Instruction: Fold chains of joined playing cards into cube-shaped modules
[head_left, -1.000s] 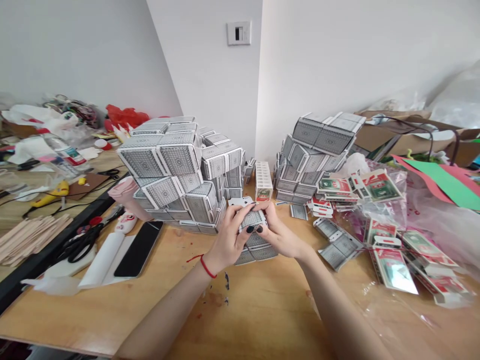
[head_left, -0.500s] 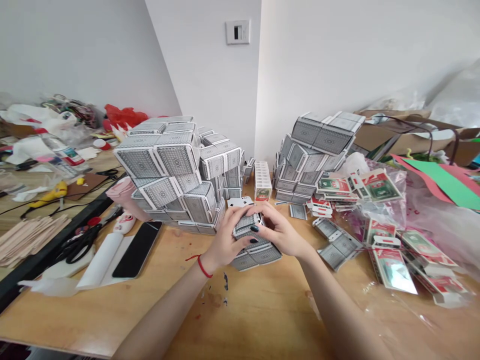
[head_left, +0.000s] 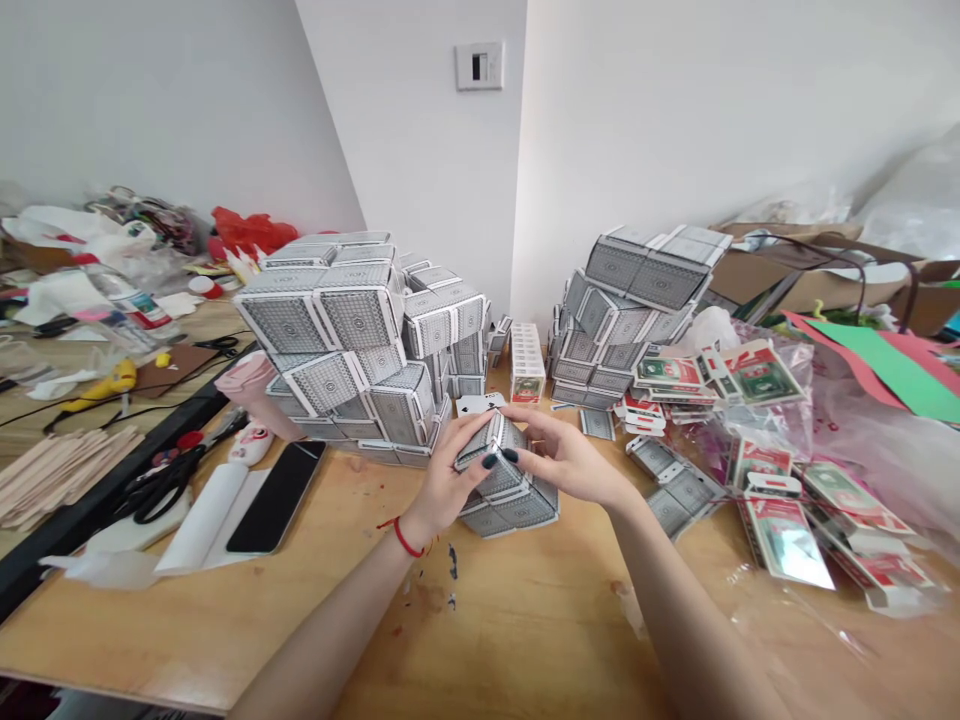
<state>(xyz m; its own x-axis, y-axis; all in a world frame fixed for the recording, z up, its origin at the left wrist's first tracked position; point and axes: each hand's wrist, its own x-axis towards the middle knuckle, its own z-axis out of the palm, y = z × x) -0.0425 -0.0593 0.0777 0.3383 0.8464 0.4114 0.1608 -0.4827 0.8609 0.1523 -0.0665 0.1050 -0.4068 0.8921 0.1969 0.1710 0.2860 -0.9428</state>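
Note:
Between my two hands is a box folded from grey-backed playing cards (head_left: 505, 436), a corner turned toward me. My left hand (head_left: 444, 478), with a red string at the wrist, is wrapped round its left side. My right hand (head_left: 571, 458) grips the right side, and both thumbs press close together on the front edge. Under it lies a lower layer of joined card boxes (head_left: 519, 514) on the wooden table (head_left: 525, 620). A face-up playing card (head_left: 480, 402) lies just behind, partly covered by my fingers.
Tall card-box stacks stand at left (head_left: 352, 330) and right (head_left: 622, 310). Between them is a row of card packs (head_left: 527, 365). To the right lie loose folded cards (head_left: 679, 490) and opened packs (head_left: 784, 540). A phone (head_left: 277, 498), white roll (head_left: 202, 520) and scissors (head_left: 169, 480) lie left.
My thumbs have moved up and together onto the front edge of the upper card box. Its top and front faces now show more clearly. The view has shifted slightly.

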